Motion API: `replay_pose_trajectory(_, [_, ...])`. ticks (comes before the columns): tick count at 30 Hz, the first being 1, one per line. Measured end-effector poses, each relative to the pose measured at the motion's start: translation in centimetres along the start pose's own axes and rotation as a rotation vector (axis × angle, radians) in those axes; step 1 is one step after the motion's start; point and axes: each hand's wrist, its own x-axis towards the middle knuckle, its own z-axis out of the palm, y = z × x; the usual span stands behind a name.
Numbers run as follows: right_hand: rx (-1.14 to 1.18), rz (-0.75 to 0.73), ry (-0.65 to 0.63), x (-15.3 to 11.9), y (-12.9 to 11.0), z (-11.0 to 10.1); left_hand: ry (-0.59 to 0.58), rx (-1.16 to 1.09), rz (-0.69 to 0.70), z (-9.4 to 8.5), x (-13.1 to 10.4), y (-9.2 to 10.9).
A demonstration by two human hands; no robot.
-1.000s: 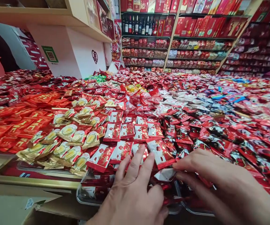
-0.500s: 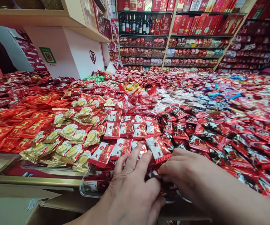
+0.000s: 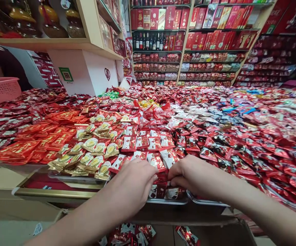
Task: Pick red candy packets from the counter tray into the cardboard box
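Red-and-white candy packets (image 3: 154, 142) lie in neat rows in a clear tray (image 3: 167, 201) at the front edge of the display. My left hand (image 3: 134, 181) is over the tray's left front, its fingers curled down; what they grip is hidden. My right hand (image 3: 189, 172) is at the right front of the tray, thumb and fingers pinched at the corner of a red-and-white packet (image 3: 169, 157). More packets stand below, between the two hands.
Gold durian-picture packets (image 3: 93, 153) and orange-red packets (image 3: 52, 140) are heaped to the left, dark red ones (image 3: 242, 160) to the right. Below the edge, an open cardboard box (image 3: 211, 232) holds loose packets. A pink basket (image 3: 1, 89) and a person's arm are at far left.
My left hand has gone from spread over the packets to curled, and sits slightly further left. The view has tilted and shifted, showing more of the box below.
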Motion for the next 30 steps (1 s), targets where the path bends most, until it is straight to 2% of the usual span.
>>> replay_pose_trajectory(5, [0.017, 0.045, -0.017, 0.0, -0.2, -0.2, -0.002, 0.107, -0.022, 0.0, -0.1, 0.2])
replay_pose_trajectory(10, [0.025, -0.013, -0.032, -0.6, -0.1, -1.0, 0.051, 0.122, -0.023, 0.4, -0.6, 0.2])
replay_pose_trajectory(13, [-0.015, -0.028, 0.063, -0.8, -0.1, -1.5, 0.106, 0.084, -0.001, 0.2, -1.4, 0.4])
replay_pose_trajectory(16, [-0.108, -0.044, 0.206, -0.1, -0.3, -1.3, 0.147, 0.012, -0.002, -0.5, -2.7, 1.0])
replay_pose_trajectory(21, [-0.217, -0.072, 0.219, 1.7, -0.5, -0.2, 0.159, -0.113, -0.022, -1.3, -6.9, 2.0])
replay_pose_trajectory(24, [-0.233, -0.036, 0.21, 2.4, -0.3, -0.1, 0.117, -0.204, -0.1, 0.2, -10.2, 1.7])
replay_pose_trajectory(26, [-0.23, -0.026, 0.21, 2.5, -0.2, -0.3, -0.011, -0.291, -0.143, 2.2, -12.2, 0.8])
replay_pose_trajectory(28, [-0.226, -0.026, 0.225, 2.2, -0.4, -0.6, -0.188, -0.371, -0.147, 4.8, -13.8, -0.6])
replay_pose_trajectory(30, [-0.229, -0.018, 0.272, 1.2, -1.2, -0.6, -0.267, -0.393, -0.182, 7.1, -15.0, -2.0])
